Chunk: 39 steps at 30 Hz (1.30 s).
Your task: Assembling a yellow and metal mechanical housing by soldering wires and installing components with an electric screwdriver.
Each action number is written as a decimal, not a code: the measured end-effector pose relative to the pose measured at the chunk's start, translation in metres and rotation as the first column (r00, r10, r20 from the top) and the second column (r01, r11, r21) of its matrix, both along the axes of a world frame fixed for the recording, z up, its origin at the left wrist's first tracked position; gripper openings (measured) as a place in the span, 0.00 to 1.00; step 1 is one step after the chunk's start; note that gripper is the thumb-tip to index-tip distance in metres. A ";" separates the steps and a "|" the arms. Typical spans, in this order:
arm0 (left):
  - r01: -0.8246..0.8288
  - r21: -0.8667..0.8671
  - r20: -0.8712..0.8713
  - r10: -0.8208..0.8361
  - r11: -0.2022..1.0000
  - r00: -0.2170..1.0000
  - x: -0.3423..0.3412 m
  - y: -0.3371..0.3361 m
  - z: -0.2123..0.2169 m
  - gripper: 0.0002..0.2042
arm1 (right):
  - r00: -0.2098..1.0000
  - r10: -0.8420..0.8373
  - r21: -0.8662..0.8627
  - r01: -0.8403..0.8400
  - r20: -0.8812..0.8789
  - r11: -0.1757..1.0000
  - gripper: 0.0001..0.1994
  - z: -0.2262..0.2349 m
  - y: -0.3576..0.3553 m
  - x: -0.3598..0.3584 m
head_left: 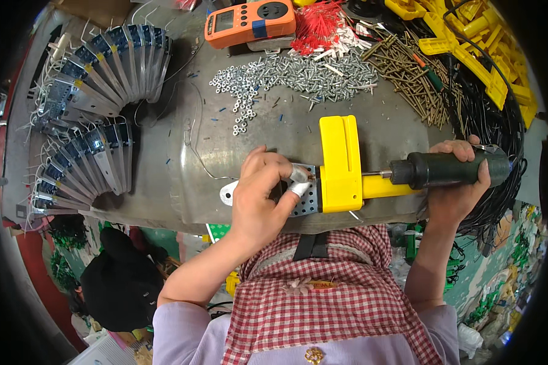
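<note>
While my left hand [259, 198] pinches the perforated bracket [304, 194] against the yellow block [341, 164], my right hand [460, 182] grips the driver [447, 168], with the screw apparently half-driven and stacks of finished brackets [103, 79] beside.

Bright yellow block [340, 163] against a silver perforated plate [305, 193]. Dark green-black power screwdriver [447, 168]. Orange meter [249, 22] with a blue patch, far. Red ties [315, 25], brass-coloured screws [408, 70], silvery nuts and screws [298, 76] on the grey table [377, 128]. Red-and-white checked apron [329, 304].

Left hand [259, 198] pins perforated plate [304, 198]; right hand [460, 182] grips screwdriver [444, 169]
</note>
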<state>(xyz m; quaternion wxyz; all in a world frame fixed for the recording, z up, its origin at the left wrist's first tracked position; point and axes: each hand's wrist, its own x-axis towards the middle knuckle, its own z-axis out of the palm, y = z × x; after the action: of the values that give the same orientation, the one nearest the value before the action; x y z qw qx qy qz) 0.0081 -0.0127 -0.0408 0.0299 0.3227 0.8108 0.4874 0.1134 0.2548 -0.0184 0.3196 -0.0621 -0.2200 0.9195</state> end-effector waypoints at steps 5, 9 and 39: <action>-0.009 0.005 0.038 0.009 1.000 0.999 -0.002 0.000 -0.002 0.09 | 0.998 0.006 0.026 -0.007 0.056 1.000 0.19 -0.001 0.004 -0.001; -0.025 0.008 0.042 0.025 1.000 0.999 -0.001 0.003 0.001 0.09 | 0.999 0.007 0.012 -0.008 0.039 1.000 0.18 -0.001 0.004 -0.002; 0.120 -0.052 -0.181 -0.128 0.991 0.975 -0.004 0.009 0.005 0.14 | 0.993 0.064 -0.004 -0.064 -0.097 0.998 0.16 0.006 -0.003 -0.009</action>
<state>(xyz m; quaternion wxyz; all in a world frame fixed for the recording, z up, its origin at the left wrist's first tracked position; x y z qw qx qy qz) 0.0044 -0.0035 -0.0362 -0.0081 0.4157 0.7982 0.4359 0.1039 0.2519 -0.0129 0.3000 -0.0115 -0.2028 0.9321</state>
